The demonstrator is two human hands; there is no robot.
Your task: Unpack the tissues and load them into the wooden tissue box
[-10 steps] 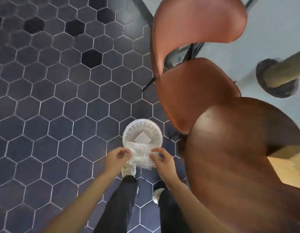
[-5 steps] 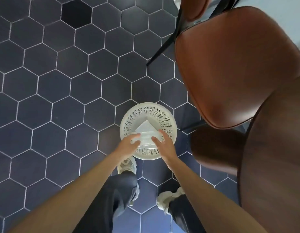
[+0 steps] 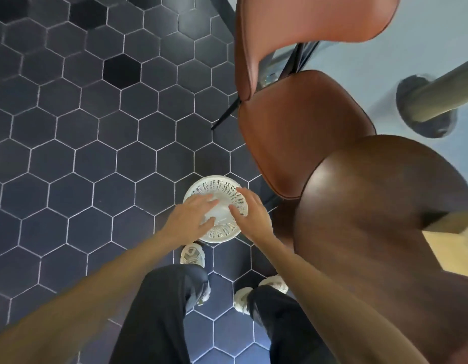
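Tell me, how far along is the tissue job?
Unwrapping looks done: clear wrapping lies in the white basket on the floor. In hand: nothing; the left hand and right hand hover open over the basket. Still left: loading tissues; neither they nor the wooden box can be made out here.

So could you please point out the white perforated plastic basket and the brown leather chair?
White perforated plastic basket [image 3: 222,183]: head view, far rim.
Brown leather chair [image 3: 301,132]: head view, seat middle.
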